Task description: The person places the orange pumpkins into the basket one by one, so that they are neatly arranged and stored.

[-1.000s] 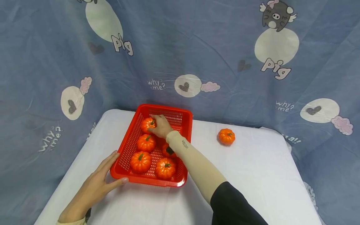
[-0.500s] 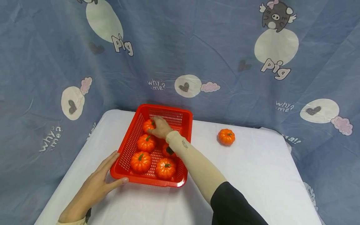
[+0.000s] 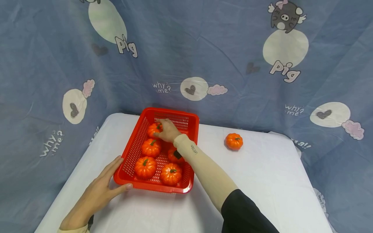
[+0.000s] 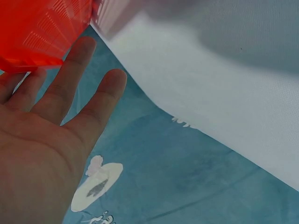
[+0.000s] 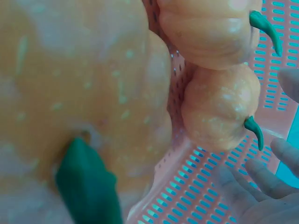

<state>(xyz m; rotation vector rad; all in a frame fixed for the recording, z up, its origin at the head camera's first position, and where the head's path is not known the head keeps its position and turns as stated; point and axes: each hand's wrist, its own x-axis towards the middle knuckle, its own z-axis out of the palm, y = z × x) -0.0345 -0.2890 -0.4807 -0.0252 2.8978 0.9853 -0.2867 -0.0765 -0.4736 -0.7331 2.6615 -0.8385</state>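
Observation:
A red plastic basket (image 3: 122, 173) with perforated walls holds several small orange pumpkins with green stems. My left hand (image 3: 97, 192) rests against its near left corner, fingers straight and thumb along the front side. Inside the basket, my right hand (image 3: 168, 131) is over the far-left pumpkin (image 3: 152, 130), partly hiding it. The right wrist view shows that pumpkin (image 5: 219, 109) with the fingers (image 5: 264, 179) spread and apart from it. Nearer the front are the left-middle pumpkin (image 3: 151, 148), the front-left one (image 3: 145, 167) and the front-right one (image 3: 170, 174). A further pumpkin (image 3: 172, 155) is partly covered by the right wrist.
One more orange pumpkin (image 3: 234, 141) sits on the white tabletop (image 3: 259, 181), right of the basket. A blue cloth (image 3: 233, 42) printed with pigs and clouds hangs behind the table and around its sides.
My right hand dipped slightly at the far-left pumpkin, then rose a little, and the forearm shifted slightly right. That pumpkin moved slightly. The left hand and basket stay in place.

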